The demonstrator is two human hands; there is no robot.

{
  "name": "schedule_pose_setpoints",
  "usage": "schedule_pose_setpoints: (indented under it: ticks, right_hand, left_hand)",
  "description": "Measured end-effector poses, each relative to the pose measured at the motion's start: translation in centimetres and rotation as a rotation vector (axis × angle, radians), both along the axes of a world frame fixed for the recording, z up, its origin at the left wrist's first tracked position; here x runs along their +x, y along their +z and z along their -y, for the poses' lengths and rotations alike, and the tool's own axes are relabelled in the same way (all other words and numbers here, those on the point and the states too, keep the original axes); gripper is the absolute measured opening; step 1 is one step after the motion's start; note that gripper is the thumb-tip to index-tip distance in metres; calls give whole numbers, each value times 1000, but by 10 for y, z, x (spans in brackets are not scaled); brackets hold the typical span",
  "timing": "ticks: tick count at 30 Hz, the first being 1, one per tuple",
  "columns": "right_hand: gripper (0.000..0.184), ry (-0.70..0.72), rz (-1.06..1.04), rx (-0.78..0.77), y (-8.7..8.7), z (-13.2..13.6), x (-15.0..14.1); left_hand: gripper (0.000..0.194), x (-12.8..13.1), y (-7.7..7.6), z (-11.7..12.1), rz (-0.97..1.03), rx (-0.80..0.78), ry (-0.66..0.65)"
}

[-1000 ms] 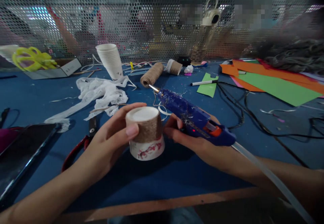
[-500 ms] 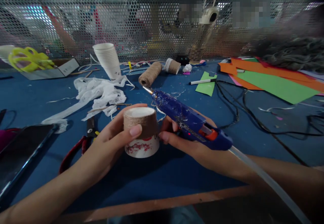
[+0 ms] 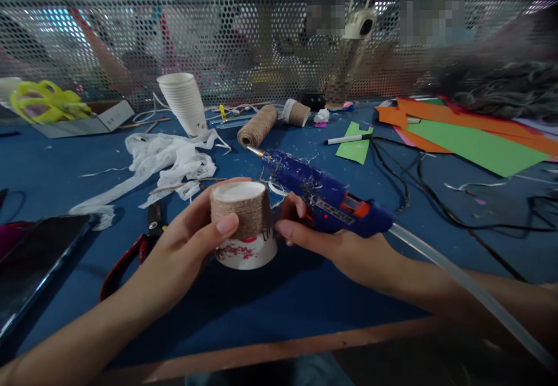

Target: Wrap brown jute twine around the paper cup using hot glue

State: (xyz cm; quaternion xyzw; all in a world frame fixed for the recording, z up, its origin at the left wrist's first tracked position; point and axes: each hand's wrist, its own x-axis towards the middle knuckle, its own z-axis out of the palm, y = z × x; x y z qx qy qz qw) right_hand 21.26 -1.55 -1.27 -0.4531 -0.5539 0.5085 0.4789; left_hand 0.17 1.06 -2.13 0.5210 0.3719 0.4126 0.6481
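Upside down in my left hand (image 3: 198, 235) is a paper cup (image 3: 253, 252), its upper half wound with brown twine and its lower band white with a red blossom print. My left thumb presses on the twine; the other fingers go behind the cup. My right hand (image 3: 314, 229) is closed around a blue hot glue gun (image 3: 309, 185), whose metal tip points up and left beyond the cup. A long clear glue stick (image 3: 462, 287) runs out of its back end. My right thumb and fingertips are close by the cup's right side; whether they pinch twine I cannot tell.
A twine roll (image 3: 258, 125), stacked paper cups (image 3: 183, 101) and crumpled white fabric (image 3: 174, 162) lie beyond. Red-handled pliers (image 3: 126, 264) and a phone (image 3: 39, 264) are at left. A black cable (image 3: 436, 203) and coloured paper (image 3: 479, 142) are at right. Perforated metal (image 3: 244, 37) stands behind.
The glue gun has tilted in my right hand, its back end rising and its side label turning into view. The cup has turned slightly in my left hand, showing more printed lettering.
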Motion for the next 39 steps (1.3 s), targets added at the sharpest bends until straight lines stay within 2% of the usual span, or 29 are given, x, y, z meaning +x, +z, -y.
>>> schedule_pose_setpoints:
  ticks: [5,11,16,24,31,39]
  right_hand:
    - [24,16,61,-12,3,0,0]
    - [24,34,93,-11,7,1,1]
    - [23,28,136,29,10,1,1]
    - [25,47,-26,-33,-3,1,2]
    - [23,33,23,-54,1,-1,2]
    - [22,77,1,8,1,0,1]
  left_hand:
    - [42,-4,-2,-2,-71,82,-11]
    - [49,-6,-4,-2,-73,105,-41]
    - [48,-8,-5,-2,-58,104,-77]
    - [50,-7,-6,-2,26,-82,-50]
    - [56,-1,-1,-1,82,-179,-12]
    - [48,1,-2,1,2,-37,-6]
